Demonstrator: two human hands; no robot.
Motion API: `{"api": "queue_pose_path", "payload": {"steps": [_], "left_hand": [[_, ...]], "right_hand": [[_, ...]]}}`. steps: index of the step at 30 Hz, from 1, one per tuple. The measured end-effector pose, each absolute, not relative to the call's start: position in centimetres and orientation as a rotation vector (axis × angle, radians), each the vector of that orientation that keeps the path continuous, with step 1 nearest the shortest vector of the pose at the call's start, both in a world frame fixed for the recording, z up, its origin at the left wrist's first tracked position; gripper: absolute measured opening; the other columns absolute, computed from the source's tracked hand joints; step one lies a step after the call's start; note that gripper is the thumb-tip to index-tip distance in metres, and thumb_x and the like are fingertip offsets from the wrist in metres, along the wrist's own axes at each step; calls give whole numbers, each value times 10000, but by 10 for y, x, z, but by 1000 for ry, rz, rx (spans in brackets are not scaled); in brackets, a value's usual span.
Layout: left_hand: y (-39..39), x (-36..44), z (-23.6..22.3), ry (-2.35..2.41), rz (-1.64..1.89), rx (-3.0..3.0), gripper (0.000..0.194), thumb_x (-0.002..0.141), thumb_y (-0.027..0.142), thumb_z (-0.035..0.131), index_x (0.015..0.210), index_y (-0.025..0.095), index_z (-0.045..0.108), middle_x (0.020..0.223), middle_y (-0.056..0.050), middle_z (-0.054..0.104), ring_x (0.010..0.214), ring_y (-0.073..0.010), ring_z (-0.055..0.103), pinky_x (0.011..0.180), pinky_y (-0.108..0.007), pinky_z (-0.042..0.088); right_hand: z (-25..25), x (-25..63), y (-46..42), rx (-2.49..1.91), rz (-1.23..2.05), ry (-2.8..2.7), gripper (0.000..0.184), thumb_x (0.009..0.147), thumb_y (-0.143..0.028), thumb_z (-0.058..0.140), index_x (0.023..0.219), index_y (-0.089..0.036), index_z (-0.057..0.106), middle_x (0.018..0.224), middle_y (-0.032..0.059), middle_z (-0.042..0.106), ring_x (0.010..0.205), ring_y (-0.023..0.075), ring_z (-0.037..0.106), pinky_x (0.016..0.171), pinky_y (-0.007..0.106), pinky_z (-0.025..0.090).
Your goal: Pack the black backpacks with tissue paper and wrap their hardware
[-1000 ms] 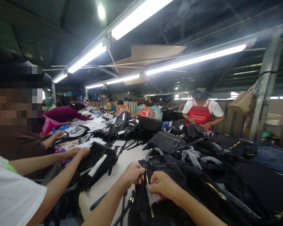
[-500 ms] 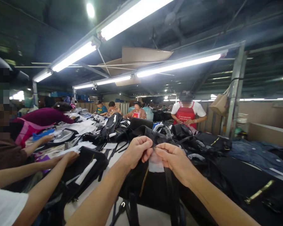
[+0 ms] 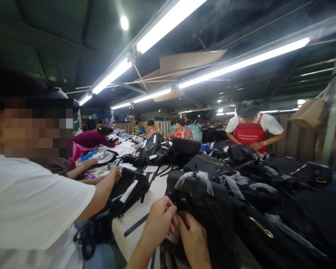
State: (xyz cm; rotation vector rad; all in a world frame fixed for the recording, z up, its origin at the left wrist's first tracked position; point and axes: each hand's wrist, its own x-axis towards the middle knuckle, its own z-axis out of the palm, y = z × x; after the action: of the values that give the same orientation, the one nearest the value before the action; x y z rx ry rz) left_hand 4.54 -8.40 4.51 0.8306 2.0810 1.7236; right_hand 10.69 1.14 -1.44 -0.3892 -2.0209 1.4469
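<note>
My left hand [image 3: 161, 219] and my right hand [image 3: 193, 236] meet low in the middle of the view, both closed with thumb and fingers pinched. A small translucent plastic piece [image 3: 172, 238] shows beneath the fingertips, at my right fingers. What the left fingertips grip is too small and hidden to tell. Right behind my hands stands a black bag [image 3: 184, 192], with clear plastic wrap [image 3: 204, 178] around its top handle. Dark straps [image 3: 162, 256] hang below my hands.
More black bags [image 3: 280, 209] with gold zips are piled on the right. At the left, a co-worker in a white shirt [image 3: 39, 194] handles a black bag [image 3: 131, 185] on the white table [image 3: 121, 231]. Across the table stands a person in a red apron [image 3: 249, 132].
The view has swung left, bringing the white-shirted co-worker further in. My hands have dropped lower and drawn closer together, still pinching. The plastic piece is now mostly covered by my fingers.
</note>
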Motion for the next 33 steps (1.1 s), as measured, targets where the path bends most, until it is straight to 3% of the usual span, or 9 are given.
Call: {"api": "queue_pose_path", "payload": {"steps": [5, 9, 13, 20, 29, 33], "left_hand": [[-97, 51, 29, 2107, 1755, 674, 124, 796, 287, 422, 711, 211, 471, 516, 35, 563, 343, -99, 440, 355, -207, 279], [-99, 55, 24, 2469, 1758, 811, 167, 767, 260, 471, 615, 200, 505, 638, -4, 565, 614, -154, 542, 591, -265, 393], [-95, 52, 13, 2562, 1874, 822, 169, 737, 258, 509, 579, 197, 506, 774, -33, 559, 793, -196, 549, 753, -297, 393], [-91, 49, 3, 2187, 2016, 626, 215, 702, 362, 559, 576, 189, 540, 576, 4, 527, 627, -173, 492, 624, -277, 363], [-88, 50, -5, 1946, 2188, 567, 211, 686, 338, 644, 583, 179, 550, 552, -3, 565, 537, -146, 519, 546, -251, 388], [-85, 48, -11, 1795, 2273, 488, 259, 652, 371, 700, 580, 180, 539, 539, 11, 562, 520, -130, 513, 532, -236, 391]], "right_hand": [[-28, 94, 9, -418, 1658, -1885, 375, 765, -552, 574, 869, -230, 735, 886, 80, 756, 832, 287, 682, 746, 353, 546], [-26, 96, 13, -410, 1668, -1800, 393, 734, -543, 606, 884, -214, 760, 916, 85, 763, 850, 286, 691, 752, 336, 559], [-24, 100, 14, -457, 1577, -1764, 378, 740, -539, 609, 855, -218, 772, 906, 77, 770, 841, 269, 698, 764, 313, 558], [-26, 96, 15, -433, 1591, -1682, 343, 698, -517, 678, 808, -209, 786, 812, 78, 770, 728, 251, 698, 667, 296, 569], [-25, 101, 10, -414, 1877, -1590, 355, 672, -456, 718, 913, -196, 727, 973, 84, 750, 866, 264, 689, 742, 308, 570], [-22, 106, 10, -458, 1875, -1566, 385, 684, -499, 712, 917, -193, 731, 1022, 97, 739, 903, 287, 680, 664, 302, 574]]}}
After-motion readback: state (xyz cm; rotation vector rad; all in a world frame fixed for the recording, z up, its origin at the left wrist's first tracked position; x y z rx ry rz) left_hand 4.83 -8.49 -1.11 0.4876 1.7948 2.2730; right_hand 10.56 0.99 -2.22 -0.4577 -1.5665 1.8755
